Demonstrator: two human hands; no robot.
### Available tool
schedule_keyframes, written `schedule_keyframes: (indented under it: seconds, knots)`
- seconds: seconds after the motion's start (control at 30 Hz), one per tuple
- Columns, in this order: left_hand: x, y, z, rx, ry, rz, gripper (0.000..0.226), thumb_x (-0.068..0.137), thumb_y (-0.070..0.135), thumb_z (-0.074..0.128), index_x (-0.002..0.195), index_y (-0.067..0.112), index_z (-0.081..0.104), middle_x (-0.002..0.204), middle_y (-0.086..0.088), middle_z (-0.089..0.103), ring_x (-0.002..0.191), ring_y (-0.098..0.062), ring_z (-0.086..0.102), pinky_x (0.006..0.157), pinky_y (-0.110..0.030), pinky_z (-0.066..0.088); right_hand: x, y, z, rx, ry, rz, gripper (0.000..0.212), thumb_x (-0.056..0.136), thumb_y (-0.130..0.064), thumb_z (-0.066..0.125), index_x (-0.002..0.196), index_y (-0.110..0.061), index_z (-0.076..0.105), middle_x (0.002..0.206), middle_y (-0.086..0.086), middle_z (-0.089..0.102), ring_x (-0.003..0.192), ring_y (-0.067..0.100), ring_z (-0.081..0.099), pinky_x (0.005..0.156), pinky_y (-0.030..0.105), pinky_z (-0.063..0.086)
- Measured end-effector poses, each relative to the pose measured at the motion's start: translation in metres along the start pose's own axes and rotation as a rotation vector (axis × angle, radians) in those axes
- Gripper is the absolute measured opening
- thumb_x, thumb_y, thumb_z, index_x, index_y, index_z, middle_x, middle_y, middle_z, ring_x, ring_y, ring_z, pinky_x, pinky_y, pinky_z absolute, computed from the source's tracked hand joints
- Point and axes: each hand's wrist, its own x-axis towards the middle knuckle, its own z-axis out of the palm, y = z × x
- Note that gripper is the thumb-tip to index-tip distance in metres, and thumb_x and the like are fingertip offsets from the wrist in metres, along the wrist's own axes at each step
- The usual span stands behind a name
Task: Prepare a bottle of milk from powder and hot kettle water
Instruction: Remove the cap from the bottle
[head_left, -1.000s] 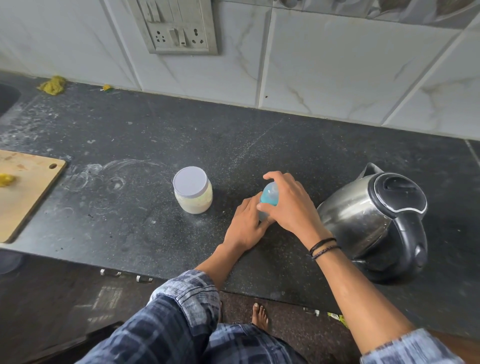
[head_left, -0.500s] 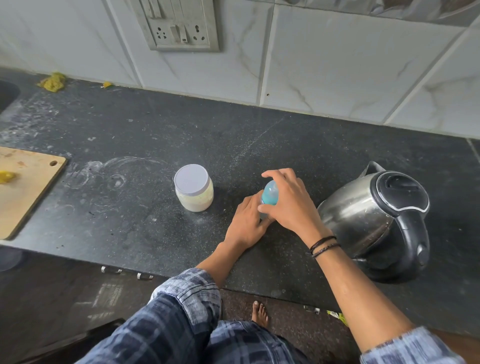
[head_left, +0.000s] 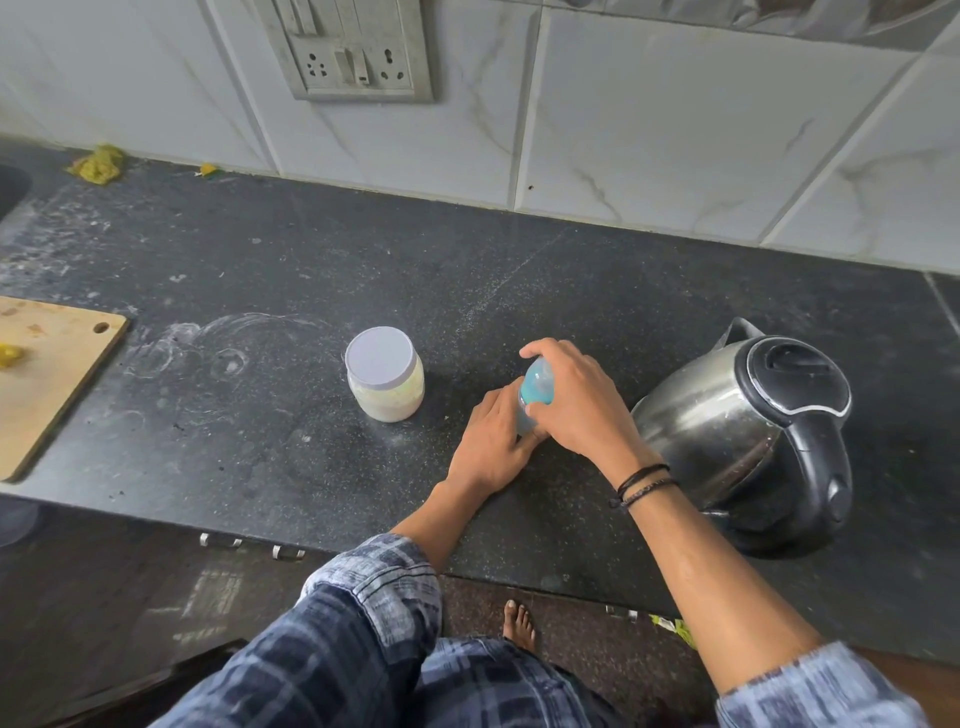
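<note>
Fingers (head_left: 558, 349) curl round upright bottle (head_left: 536, 387).

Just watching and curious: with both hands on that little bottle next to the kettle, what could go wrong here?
The right hand grips the top of the bottle and the left hand its lower part; a slip could topple it on the counter. The kettle stands close by the right forearm; if it is hot, a careless move might burn or spill.

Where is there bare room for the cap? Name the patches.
Bare counter lies between the board and the jar, and behind the jar and bottle up to the wall. Crowded: between jar and kettle, where the left hand and right hand grip the bottle.
</note>
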Motion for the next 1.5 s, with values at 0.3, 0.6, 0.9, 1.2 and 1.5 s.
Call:
schedule_keyframes:
  seconds: [0.3,0.6,0.9,1.2,1.5]
  knots:
    - [0.0,0.0,0.001,0.005,-0.001,0.001,0.068,0.097,0.065,0.041,0.152,0.025,0.038,0.15,0.001,0.052,0.132,-0.02,0.043,0.109,-0.041,0.037,-0.001,0.0,0.001,0.004,0.011,0.002,0.063,0.085,-0.017,0.083,0.139,-0.026,0.053,0.134,0.0,0.053,0.12,0.026,0.055,0.091,0.037,0.05]
    - [-0.001,0.003,-0.002,0.003,-0.001,-0.001,0.071,0.095,0.066,0.041,0.152,0.022,0.04,0.147,-0.001,0.055,0.13,-0.021,0.043,0.108,-0.041,0.037,0.003,0.001,0.0,0.01,-0.021,-0.006,0.066,0.085,-0.003,0.079,0.139,-0.028,0.052,0.129,0.001,0.057,0.117,0.024,0.055,0.088,0.035,0.051]
    - [-0.001,0.005,-0.004,0.041,0.018,0.019,0.062,0.102,0.05,0.06,0.152,0.017,0.042,0.148,0.0,0.054,0.129,-0.022,0.045,0.109,-0.039,0.036,0.009,0.007,-0.024,0.223,-0.004,0.051,0.063,0.076,-0.005,0.079,0.129,-0.032,0.059,0.124,-0.009,0.06,0.109,0.017,0.058,0.085,0.029,0.043]
    - [-0.001,0.005,-0.005,0.039,0.016,-0.001,0.063,0.101,0.049,0.062,0.152,0.017,0.042,0.15,0.0,0.053,0.132,-0.022,0.045,0.112,-0.038,0.034,0.032,0.036,-0.035,0.176,0.206,0.201,0.059,0.08,-0.011,0.084,0.133,-0.023,0.06,0.131,0.006,0.059,0.115,0.029,0.059,0.085,0.029,0.039]
    - [-0.001,0.004,-0.003,0.023,0.025,0.002,0.064,0.101,0.052,0.061,0.151,0.016,0.043,0.149,-0.001,0.054,0.132,-0.023,0.045,0.112,-0.04,0.035,0.047,0.054,0.001,0.041,0.127,0.283,0.052,0.084,-0.002,0.078,0.131,-0.016,0.061,0.129,0.014,0.059,0.115,0.04,0.059,0.092,0.04,0.044]
